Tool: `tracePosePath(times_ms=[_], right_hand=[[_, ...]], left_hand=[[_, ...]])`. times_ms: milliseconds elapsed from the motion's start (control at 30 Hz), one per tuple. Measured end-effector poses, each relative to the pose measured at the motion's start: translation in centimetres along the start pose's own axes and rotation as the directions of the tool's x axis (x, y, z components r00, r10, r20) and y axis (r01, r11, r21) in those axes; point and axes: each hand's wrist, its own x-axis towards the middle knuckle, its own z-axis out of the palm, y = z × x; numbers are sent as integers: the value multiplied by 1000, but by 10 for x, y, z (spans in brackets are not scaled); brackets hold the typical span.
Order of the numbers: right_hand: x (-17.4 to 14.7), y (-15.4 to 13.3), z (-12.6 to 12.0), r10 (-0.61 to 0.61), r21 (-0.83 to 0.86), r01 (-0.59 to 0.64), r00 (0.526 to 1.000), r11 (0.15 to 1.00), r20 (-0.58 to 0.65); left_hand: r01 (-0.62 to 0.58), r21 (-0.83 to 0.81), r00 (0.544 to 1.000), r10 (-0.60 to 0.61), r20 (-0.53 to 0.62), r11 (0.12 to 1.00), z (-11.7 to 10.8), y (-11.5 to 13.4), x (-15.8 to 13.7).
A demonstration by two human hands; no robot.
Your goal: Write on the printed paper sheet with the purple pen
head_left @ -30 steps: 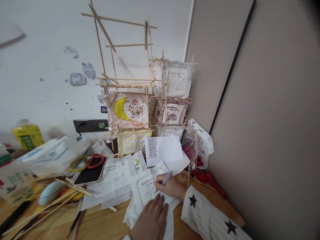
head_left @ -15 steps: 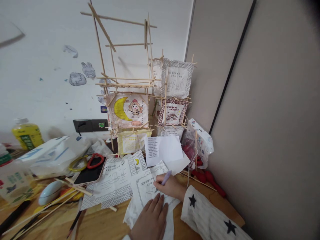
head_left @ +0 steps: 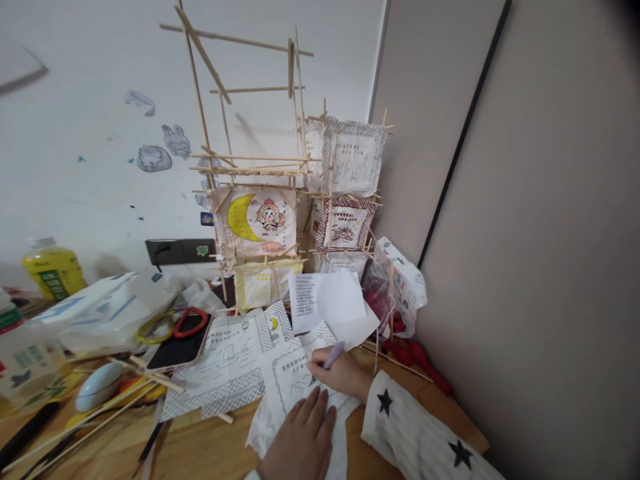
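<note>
At six o'clock in my feed, the right hand (head_left: 343, 373) pinches a purple pen (head_left: 334, 355) over the drawing sheet (head_left: 289, 385); the left hand (head_left: 304, 435) lies flat, gripping nothing. Lettering (head_left: 294, 366) looks done; the sketch (head_left: 301, 381) (sparse, half-hidden) seems unfinished.

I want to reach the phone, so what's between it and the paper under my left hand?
The head view shows a sheet with a boat drawing between the phone and that paper.

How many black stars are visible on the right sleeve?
2: one star near the cuff, close to the right hand; another star farther up the sleeve, toward the picture's bottom edge. More may be hidden on the sleeve's underside or outside the frame.
</note>
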Motion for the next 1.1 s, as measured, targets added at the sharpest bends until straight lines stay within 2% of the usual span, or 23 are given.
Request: tracePosePath(times_ms=[500,733,1100], right_hand=[[-1,4,1,4,-25,-5,1000,1000,-12],[0,0,-1,-22,-18,22,1000,1000,3],[0,7,2,23,-12,-23,1000,1000,-15]], left_hand=[[-2,46,999,1,36,999,-1,1,2],[5,6,1000,-6,28,1000,1,0,-1],[19,1,997,-19,71,1000,-7,2,2]])
